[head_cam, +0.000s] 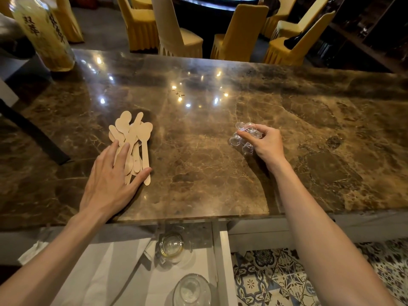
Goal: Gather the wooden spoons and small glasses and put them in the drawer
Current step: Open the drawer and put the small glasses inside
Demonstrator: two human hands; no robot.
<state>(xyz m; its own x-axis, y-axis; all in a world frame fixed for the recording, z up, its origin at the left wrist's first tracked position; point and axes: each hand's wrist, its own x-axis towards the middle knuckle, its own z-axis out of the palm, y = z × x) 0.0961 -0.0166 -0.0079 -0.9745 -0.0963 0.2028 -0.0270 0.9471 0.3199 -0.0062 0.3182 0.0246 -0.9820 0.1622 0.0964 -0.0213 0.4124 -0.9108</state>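
Observation:
Several flat wooden spoons [132,138] lie in a loose pile on the brown marble counter [198,162], left of centre. My left hand [112,180] rests flat on their handles, fingers spread. To the right, a cluster of small clear glasses [244,138] stands on the counter. My right hand [266,142] reaches over them, thumb and fingers pinching the rims of the top ones. Below the counter's near edge the white drawer [223,261] stands open.
Inside the drawer lie folded white cloths [106,268] and two larger glass vessels [171,246], [191,291]. A tall labelled bottle [44,32] stands at the counter's far left. Yellow-covered chairs [172,34] line the far side. Patterned floor tiles [276,277] show at lower right.

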